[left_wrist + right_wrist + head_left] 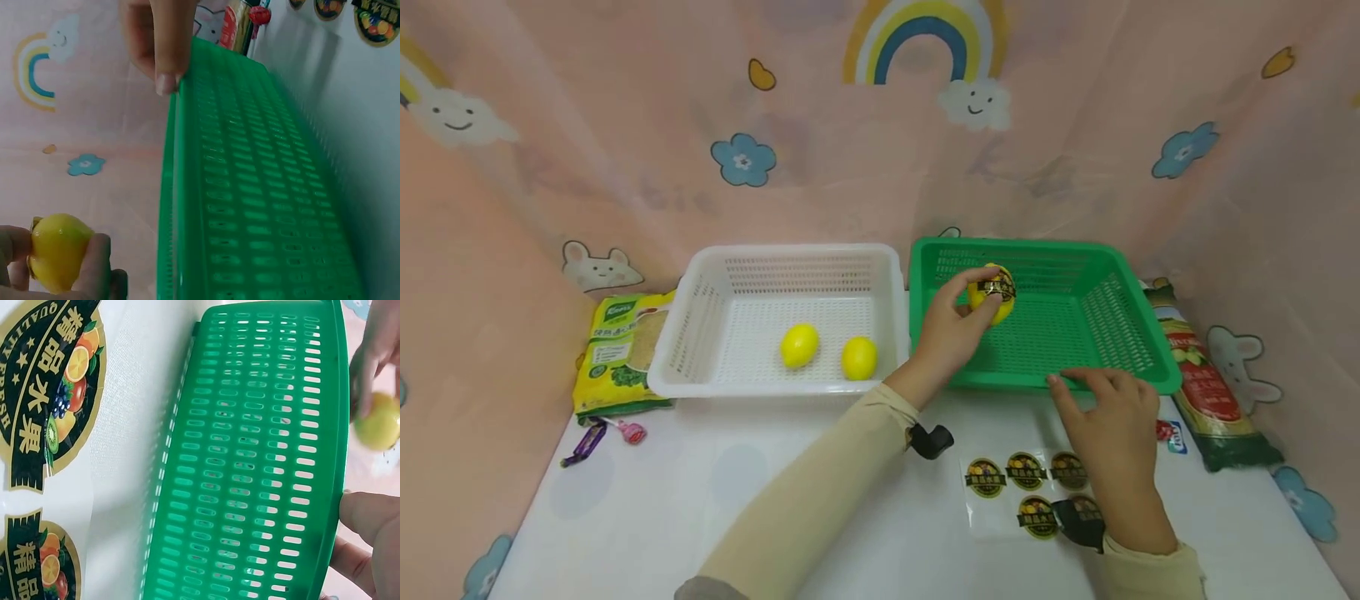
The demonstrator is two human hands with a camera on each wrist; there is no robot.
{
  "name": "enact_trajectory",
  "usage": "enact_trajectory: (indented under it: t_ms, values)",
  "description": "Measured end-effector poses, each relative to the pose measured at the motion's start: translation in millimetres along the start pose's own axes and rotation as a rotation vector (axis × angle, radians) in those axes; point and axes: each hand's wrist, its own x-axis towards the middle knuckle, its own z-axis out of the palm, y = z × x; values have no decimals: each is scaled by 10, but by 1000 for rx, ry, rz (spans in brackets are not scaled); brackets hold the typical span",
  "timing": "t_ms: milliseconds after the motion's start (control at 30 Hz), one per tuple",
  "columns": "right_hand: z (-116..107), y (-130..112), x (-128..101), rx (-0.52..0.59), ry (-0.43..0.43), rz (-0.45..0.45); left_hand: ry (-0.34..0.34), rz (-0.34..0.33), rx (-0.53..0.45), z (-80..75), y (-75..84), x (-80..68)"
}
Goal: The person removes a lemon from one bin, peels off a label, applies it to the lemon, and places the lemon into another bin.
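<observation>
My left hand pinches a lemon between thumb and fingers, above the left part of the green basket. A black and gold fruit sticker sits on this lemon's side. In the left wrist view the lemon shows mostly its plain yellow side. My right hand grips the front rim of the green basket, thumb on one side and fingers on the other, as the right wrist view shows. Two plain lemons lie in the white basket on the left.
A clear sheet of several round fruit stickers lies before the green basket, partly under my right wrist. A yellow Knorr bag and wrapped candies are at the left. A red and green bag leans at the right.
</observation>
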Motion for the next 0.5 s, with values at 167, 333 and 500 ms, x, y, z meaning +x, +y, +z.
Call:
enact_trajectory:
  t_ms: [167, 333, 500]
  values:
    - [5, -6, 9, -1, 0, 8, 13, -173, 92, 156, -78, 268]
    - [-1, 7, -2, -2, -22, 37, 31, -346, 168, 293, -195, 440]
    - [-11, 10, -13, 3, -32, 36, 12, -420, 231, 323, -299, 491]
